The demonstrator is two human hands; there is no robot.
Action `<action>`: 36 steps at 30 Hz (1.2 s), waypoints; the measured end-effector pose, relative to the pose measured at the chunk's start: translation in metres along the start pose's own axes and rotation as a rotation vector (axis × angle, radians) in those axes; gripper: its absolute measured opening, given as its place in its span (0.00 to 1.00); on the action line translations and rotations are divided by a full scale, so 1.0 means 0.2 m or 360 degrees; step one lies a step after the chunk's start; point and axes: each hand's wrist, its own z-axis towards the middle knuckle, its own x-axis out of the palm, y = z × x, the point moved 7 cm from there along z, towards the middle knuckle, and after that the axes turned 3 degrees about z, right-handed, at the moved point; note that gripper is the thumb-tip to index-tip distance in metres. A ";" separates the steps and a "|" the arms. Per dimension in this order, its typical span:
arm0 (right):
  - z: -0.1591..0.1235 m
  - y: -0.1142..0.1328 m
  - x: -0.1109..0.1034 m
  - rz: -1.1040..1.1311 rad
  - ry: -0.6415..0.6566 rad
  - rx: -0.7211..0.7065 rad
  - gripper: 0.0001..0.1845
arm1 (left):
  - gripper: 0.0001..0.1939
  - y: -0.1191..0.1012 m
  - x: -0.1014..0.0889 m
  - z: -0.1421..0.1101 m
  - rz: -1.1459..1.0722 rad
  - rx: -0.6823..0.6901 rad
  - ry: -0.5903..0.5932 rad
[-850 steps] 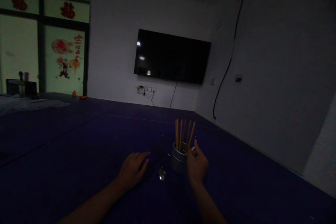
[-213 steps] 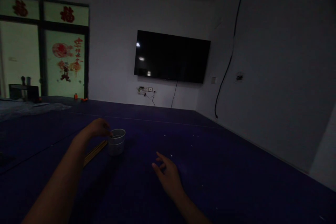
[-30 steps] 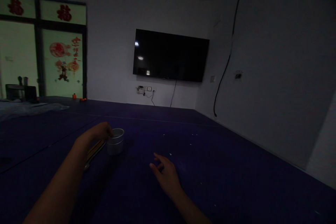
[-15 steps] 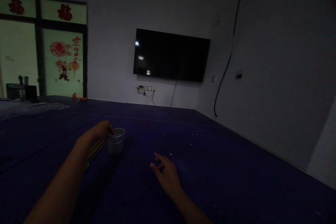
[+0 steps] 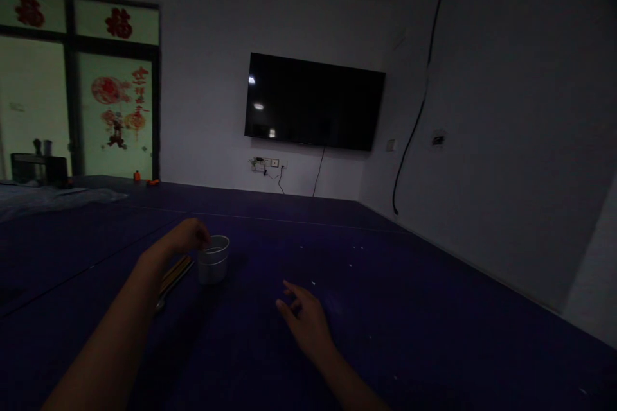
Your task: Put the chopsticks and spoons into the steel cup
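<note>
A small grey metal cup point(image 5: 213, 267) stands upright on the dark blue tabletop point(image 5: 270, 347), left of centre. My left hand point(image 5: 191, 236) reaches over its left rim, fingers bent down and pinched together at the edge. The fingertips are partly lost in shadow. Just left of the cup, partly behind my left forearm, lie several slim stick-like things point(image 5: 174, 275), yellowish and dark, with a shiny rounded end. My right hand point(image 5: 305, 320) rests over the table further right, fingers loosely spread and nothing in them.
Small white scraps point(image 5: 313, 282) are scattered on the right side of the surface. Clear plastic sheeting point(image 5: 53, 199) and a black holder point(image 5: 40, 168) lie far left. Small orange objects point(image 5: 137, 175) sit near the door. A television point(image 5: 315, 103) hangs on the far wall.
The left hand's fingers have lifted very slightly at the cup's rim. Cup, sticks and right hand stay in place.
</note>
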 end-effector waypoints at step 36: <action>0.00 0.00 0.00 -0.0005 0.0007 -0.0016 0.22 | 0.05 0.12 -0.40 -0.22 0.0277 -0.0418 -0.0473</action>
